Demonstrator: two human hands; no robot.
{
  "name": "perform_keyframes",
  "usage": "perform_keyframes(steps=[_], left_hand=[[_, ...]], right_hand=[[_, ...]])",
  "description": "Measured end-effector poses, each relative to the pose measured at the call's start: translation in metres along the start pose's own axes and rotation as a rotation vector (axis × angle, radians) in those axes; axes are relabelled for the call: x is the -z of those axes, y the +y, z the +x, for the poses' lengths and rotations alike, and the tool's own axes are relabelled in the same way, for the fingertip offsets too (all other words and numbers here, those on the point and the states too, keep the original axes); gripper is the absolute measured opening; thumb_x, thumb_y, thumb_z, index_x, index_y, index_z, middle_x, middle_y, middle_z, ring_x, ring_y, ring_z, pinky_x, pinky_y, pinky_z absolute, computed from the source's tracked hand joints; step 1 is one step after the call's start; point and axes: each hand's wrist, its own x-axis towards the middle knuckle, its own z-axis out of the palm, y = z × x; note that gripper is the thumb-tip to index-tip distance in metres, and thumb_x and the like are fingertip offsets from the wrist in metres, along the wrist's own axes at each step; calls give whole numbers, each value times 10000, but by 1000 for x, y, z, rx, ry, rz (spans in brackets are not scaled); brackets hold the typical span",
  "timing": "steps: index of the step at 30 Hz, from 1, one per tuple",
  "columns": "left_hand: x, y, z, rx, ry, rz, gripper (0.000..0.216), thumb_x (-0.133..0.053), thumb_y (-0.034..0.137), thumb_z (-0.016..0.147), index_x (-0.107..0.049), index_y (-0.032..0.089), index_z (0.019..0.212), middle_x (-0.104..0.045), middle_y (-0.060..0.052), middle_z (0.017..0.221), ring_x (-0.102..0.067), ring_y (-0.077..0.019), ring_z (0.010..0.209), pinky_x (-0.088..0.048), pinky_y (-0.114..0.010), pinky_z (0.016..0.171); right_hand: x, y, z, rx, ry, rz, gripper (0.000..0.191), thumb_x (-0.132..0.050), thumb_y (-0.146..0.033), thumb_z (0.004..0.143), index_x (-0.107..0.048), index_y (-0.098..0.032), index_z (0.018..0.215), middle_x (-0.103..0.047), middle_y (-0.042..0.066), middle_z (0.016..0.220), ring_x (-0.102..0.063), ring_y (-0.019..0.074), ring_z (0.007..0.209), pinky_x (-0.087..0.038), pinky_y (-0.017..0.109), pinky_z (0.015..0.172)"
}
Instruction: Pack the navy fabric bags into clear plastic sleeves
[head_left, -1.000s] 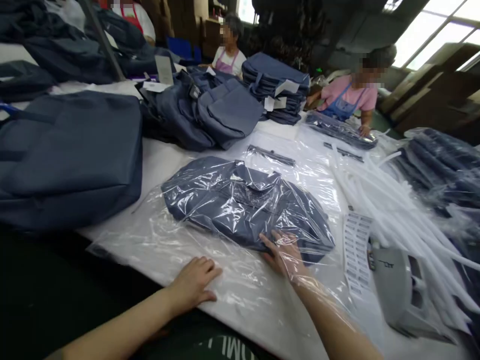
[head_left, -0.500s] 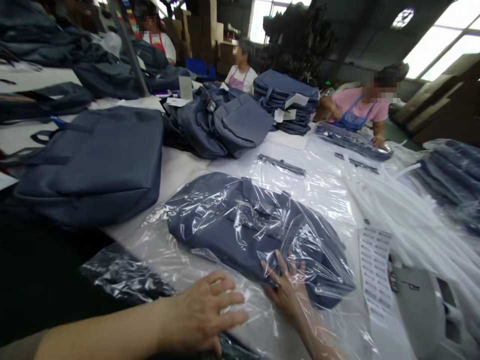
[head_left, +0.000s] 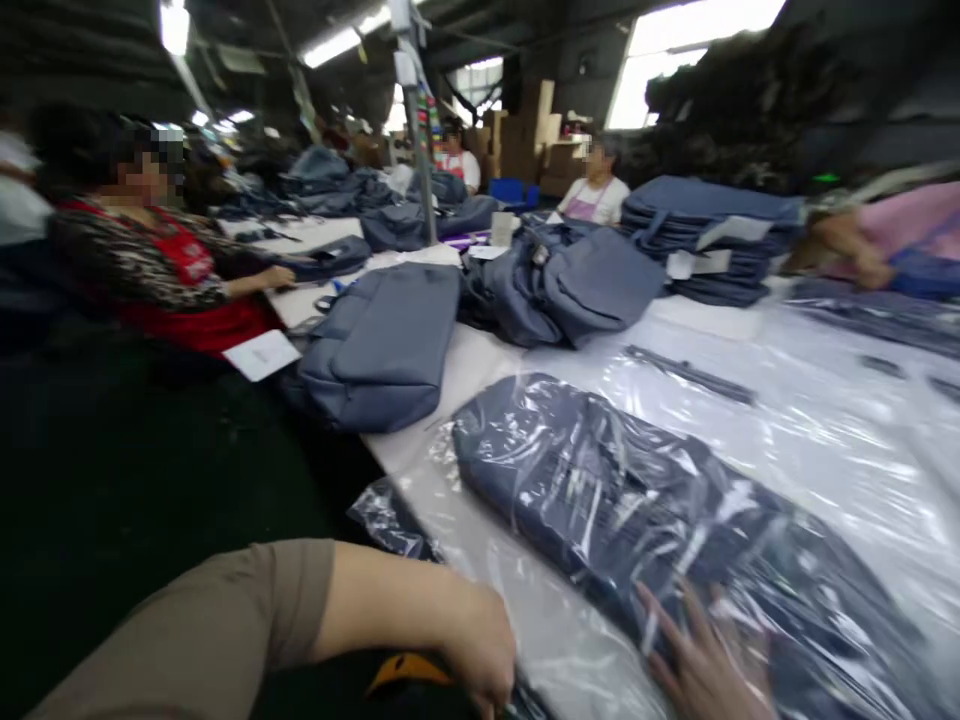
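Observation:
A dark blue bag [head_left: 570,480] in a clear plastic sleeve lies flat on the table in front of me. My right hand [head_left: 709,655] rests on its near side with the fingers spread, blurred, with shiny film around it. My left hand [head_left: 484,640] is lowered at the table's near edge, its fingers curled downward beside dark, shiny plastic-wrapped material [head_left: 529,700]. What those fingers hold, if anything, is hidden. Crinkled clear plastic [head_left: 386,515] hangs over the edge near my left forearm.
An unwrapped blue bag [head_left: 390,340] lies at the table's left edge, with more blue bags [head_left: 592,280] behind it. A stack of folded bags [head_left: 705,240] stands farther back. Clear plastic sheets [head_left: 810,400] cover the right side. A person in a red apron [head_left: 184,260] sits at left.
The view has swung left, showing a co-worker there. My left hand has gone from hovering open over the plastic down to the table edge, fingers curled. My right hand stays on the wrapped bag.

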Motion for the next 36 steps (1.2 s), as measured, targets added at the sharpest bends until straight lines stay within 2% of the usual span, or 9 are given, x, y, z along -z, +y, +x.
perform_keyframes(steps=[3, 6, 10, 14, 20, 24, 27, 32, 36], left_hand=[[60, -21, 12, 4, 435, -123, 425, -368, 496, 958, -659, 222, 1104, -709, -44, 1050, -656, -176, 942, -520, -296, 829], [82, -56, 53, 195, 693, -141, 642, -198, 561, 962, -362, 159, 1436, -425, -106, 1457, -356, -217, 1361, -289, -375, 1130], [16, -83, 98, 121, 359, 143, 716, -278, 663, 905, -277, 227, 1473, -347, -89, 1504, -247, -275, 1412, -75, -502, 1167], [-43, -101, 95, 44, 406, 321, 630, -401, 623, 899, -293, 341, 1452, -362, -31, 1498, -263, -260, 1406, 43, -471, 1160], [-43, -107, 89, -132, 426, 260, 555, -454, 584, 899, -284, 475, 1416, -463, 71, 1428, -380, -212, 1344, 36, -434, 1166], [-43, -109, 91, -151, 400, 284, 558, -472, 575, 891, -303, 471, 1413, -464, 77, 1425, -416, -223, 1318, 15, -443, 1162], [-41, -111, 89, -207, 362, 363, 523, -447, 506, 921, -284, 479, 1417, -451, 105, 1429, -435, -223, 1302, 25, -450, 1156], [-36, -98, 81, -270, 439, 284, 564, -473, 596, 883, -318, 462, 1408, -557, 108, 1331, -504, -163, 1229, 33, -339, 1166], [-29, -84, 79, -264, 435, 245, 583, -414, 608, 903, -269, 425, 1436, -558, 101, 1326, -501, -141, 1228, 43, -317, 1164]], right_hand=[[23, -13, 1, -3, -220, -171, 521, -528, -389, 831, -476, -407, 1348, -254, 74, 1552, -263, 518, 1346, -10, 805, 1009], [37, -28, 15, -65, -330, -162, 635, -654, -391, 779, -445, -370, 1378, -209, 125, 1563, -169, 537, 1366, 17, 808, 993], [49, -35, 10, -81, -284, -93, 678, -649, -491, 786, -387, -396, 1403, -208, 75, 1571, -86, 477, 1409, -1, 759, 1050], [49, -27, -77, -456, 17, -151, 736, -542, -484, 861, -207, -298, 1489, -133, 84, 1588, -4, 419, 1435, -49, 714, 1095], [54, -54, -263, -1107, 600, -13, 711, -377, -466, 929, -34, -212, 1498, -170, 203, 1539, -194, 411, 1405, -270, 678, 1065], [81, -44, -267, -1285, 1014, 301, 791, -515, -492, 853, -97, -216, 1466, -255, 212, 1468, -376, 364, 1305, -459, 540, 977], [106, -17, -230, -1317, 916, 644, 921, -692, -465, 700, -212, -180, 1433, -499, 195, 1293, -580, 304, 1074, -559, 421, 797], [135, 8, -242, -1335, 671, 795, 524, -710, -510, 656, -612, -105, 973, -626, 33, 637, -526, 144, 448, -436, 275, 400], [152, 43, -269, -995, 628, 70, 327, -588, -384, 825, -655, -186, 1076, -664, 145, 1122, -628, 287, 1009, -531, 483, 831]])
